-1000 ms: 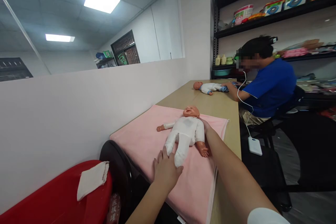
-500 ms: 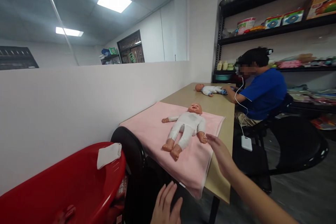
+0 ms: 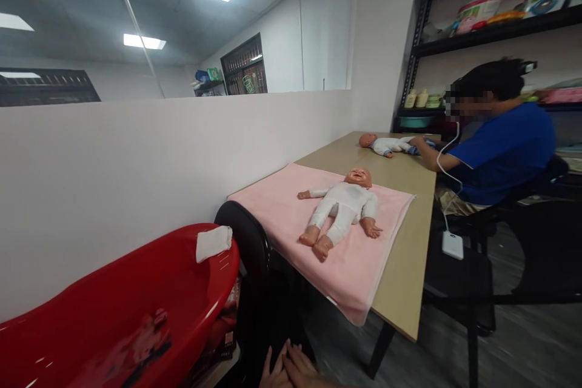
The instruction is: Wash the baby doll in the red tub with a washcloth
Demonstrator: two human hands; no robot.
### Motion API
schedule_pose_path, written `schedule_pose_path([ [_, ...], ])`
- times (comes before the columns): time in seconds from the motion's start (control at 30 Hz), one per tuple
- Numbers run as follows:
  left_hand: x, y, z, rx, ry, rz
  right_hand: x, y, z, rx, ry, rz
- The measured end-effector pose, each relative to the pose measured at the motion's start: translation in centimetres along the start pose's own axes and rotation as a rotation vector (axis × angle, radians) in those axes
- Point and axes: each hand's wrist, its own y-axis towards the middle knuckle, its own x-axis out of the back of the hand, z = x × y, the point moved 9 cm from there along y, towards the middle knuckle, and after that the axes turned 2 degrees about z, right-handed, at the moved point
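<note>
At the bottom edge of the view my left hand [image 3: 274, 374] and my right hand [image 3: 301, 368] are close together and overlap in the picture. Their fingers are stretched out, and I see nothing held in either. Beyond them a baby doll [image 3: 343, 203] in white clothing lies on its back on a pink towel [image 3: 277, 194], apart from both hands. The doll's arms are spread and its feet point toward me. The towel covers the near part of a wooden table [image 3: 404, 282] and hangs over its front edge.
To the left stands a red baby bathtub [image 3: 182, 279] with a white cloth [image 3: 213, 244] over its rim. A black chair [image 3: 248, 239] is between tub and table. At the far end a person in blue [image 3: 504, 151] handles another doll [image 3: 393, 145]. Shelves [image 3: 482, 36] stand behind.
My right hand has drawn back from beside the doll's arm down to my left hand, which is also lower. The camera has turned slightly left. The doll has not moved on the towel.
</note>
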Motion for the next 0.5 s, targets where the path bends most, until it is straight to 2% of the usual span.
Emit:
schedule_pose_path([
  [0.07, 0.1, -0.1, -0.3, 0.010, -0.055, 0.092, -0.5, 0.1, -0.7, 0.016, 0.028, 0.033],
  [0.13, 0.4, -0.2, -1.0, -0.008, -0.106, 0.166, -0.1, -0.9, -0.7, 0.034, 0.059, 0.047],
  [0.2, 0.8, -0.5, -1.6, -0.033, -0.148, 0.186, 0.3, -2.6, -0.6, 0.032, 0.082, 0.066],
  [0.33, 0.6, -1.0, -2.5, -0.064, -0.189, 0.105, 1.1, -5.4, -0.8, -0.006, 0.122, 0.062],
  [0.43, -0.1, -1.4, -2.9, -0.047, -0.216, 0.024, 0.9, -6.5, -1.7, -0.042, 0.162, 0.042],
  [0.5, -0.6, -1.6, -3.2, -0.047, -0.241, 0.015, 0.6, -7.0, -2.6, -0.072, 0.190, 0.013],
])
